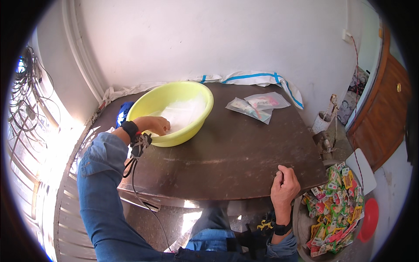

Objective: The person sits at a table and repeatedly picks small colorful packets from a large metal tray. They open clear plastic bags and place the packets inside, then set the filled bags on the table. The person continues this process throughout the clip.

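My left hand [156,125] reaches over the near left rim into a yellow-green plastic basin [199,126]. Its fingertips are down among white translucent plastic bags [183,113] in the basin, and whether they grip one cannot be told. Near the front right edge of the dark brown table [229,157], my right hand [285,183] rests with curled fingers, and nothing shows in it. Two clear plastic pouches [250,109] [266,100] lie overlapping at the table's back right, with colourful small packets inside.
A large metal bowl [298,222] heaped with small colourful snack packets [337,206] stands right of the table. Beside it are a red plastic basin [370,219] and a white board [363,170]. A blue item [124,111] lies behind the yellow-green basin's left side. A cable hangs from my left wrist.
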Available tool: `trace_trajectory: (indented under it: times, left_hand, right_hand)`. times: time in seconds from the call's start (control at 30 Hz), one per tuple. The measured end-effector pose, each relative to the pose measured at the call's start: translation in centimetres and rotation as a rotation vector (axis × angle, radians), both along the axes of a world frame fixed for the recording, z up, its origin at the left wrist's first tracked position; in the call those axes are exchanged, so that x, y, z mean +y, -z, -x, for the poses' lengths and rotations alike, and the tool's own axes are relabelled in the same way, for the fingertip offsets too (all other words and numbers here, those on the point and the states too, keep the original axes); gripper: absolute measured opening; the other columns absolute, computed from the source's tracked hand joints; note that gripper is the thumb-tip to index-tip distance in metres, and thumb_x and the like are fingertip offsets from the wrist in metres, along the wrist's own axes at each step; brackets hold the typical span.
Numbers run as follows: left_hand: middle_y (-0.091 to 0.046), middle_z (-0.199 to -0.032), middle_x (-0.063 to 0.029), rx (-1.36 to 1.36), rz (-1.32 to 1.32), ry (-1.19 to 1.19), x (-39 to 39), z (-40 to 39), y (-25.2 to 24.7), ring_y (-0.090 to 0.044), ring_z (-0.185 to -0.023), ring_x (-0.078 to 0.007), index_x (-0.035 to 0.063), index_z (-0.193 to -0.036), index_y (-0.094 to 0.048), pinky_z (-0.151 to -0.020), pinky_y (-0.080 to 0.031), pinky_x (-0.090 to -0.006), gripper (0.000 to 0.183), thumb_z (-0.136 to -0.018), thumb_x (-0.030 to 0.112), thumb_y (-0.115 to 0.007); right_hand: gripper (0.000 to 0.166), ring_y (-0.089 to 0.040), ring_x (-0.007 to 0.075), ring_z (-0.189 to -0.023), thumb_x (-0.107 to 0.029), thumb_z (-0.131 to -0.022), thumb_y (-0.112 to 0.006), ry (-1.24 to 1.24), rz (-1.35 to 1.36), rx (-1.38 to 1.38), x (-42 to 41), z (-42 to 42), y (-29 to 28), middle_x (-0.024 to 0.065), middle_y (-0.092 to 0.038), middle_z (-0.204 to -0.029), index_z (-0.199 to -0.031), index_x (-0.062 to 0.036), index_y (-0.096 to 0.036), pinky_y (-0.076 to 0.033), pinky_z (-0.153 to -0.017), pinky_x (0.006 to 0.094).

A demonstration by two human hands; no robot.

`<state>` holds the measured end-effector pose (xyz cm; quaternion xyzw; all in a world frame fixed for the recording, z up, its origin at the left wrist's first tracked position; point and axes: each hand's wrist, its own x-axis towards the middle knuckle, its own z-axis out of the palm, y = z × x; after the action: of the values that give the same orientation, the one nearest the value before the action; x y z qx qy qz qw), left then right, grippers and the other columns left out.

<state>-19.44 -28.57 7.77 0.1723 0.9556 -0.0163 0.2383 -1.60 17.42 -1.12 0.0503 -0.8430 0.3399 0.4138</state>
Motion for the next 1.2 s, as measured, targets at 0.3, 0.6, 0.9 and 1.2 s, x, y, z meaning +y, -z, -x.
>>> trace_trajectory:
  times: [0.3,0.6,0.9,1.2]
  left_hand:
    - [-0.06,-0.072,-0.024,0.127,-0.026,0.044,2.3,-1.9,-0.4,-0.06,-0.07,-0.0362,-0.0032,-0.075,-0.064,-0.061,-0.045,-0.0436,0.019,-0.061,0.009,-0.059]
    - [-0.061,-0.075,-0.0227,0.563,-0.008,0.071,2.7,-2.0,-3.3,-0.059,-0.074,-0.0413,-0.001,-0.071,-0.063,-0.063,-0.044,-0.0489,0.012,-0.068,0.007,-0.055]
    - [-0.056,-0.078,-0.0171,1.107,-0.217,0.191,9.1,-9.2,-9.8,-0.056,-0.076,-0.0375,0.0013,-0.08,-0.05,-0.064,-0.044,-0.0459,0.007,-0.08,0.006,-0.054]
    - [-0.047,-0.076,-0.0045,0.995,-0.034,1.05,21.2,-16.4,-7.5,-0.053,-0.072,-0.0184,0.008,-0.077,-0.05,-0.06,-0.044,-0.0302,0.014,-0.065,0.013,-0.057]
  right_hand:
    - [0.016,-0.06,0.0326,-0.068,0.004,-0.076,-0.059,0.001,0.011,0.019,0.1,0.1,0.1,0.0128,-0.059,-0.076,-0.091,-0.0023,-0.062,-0.047,-0.059,0.0384]
    - [0.014,-0.058,0.0285,-0.064,0.004,-0.078,-0.059,0.002,-0.026,0.067,0.1,0.2,0.0,0.0118,-0.058,-0.076,-0.091,-0.0023,-0.061,-0.046,-0.057,0.0348]
    - [0.012,-0.06,0.0308,-0.071,-0.001,-0.079,-0.06,0.01,-0.007,0.056,0.0,-0.2,-0.1,0.0104,-0.059,-0.078,-0.091,-0.005,-0.062,-0.047,-0.061,0.0378]
    - [0.031,-0.057,0.0149,-0.065,-0.029,-0.094,-0.054,-0.358,0.747,-0.298,1.7,-1.3,-1.7,0.004,-0.063,-0.07,-0.087,-0.001,-0.065,-0.045,-0.058,0.0306]
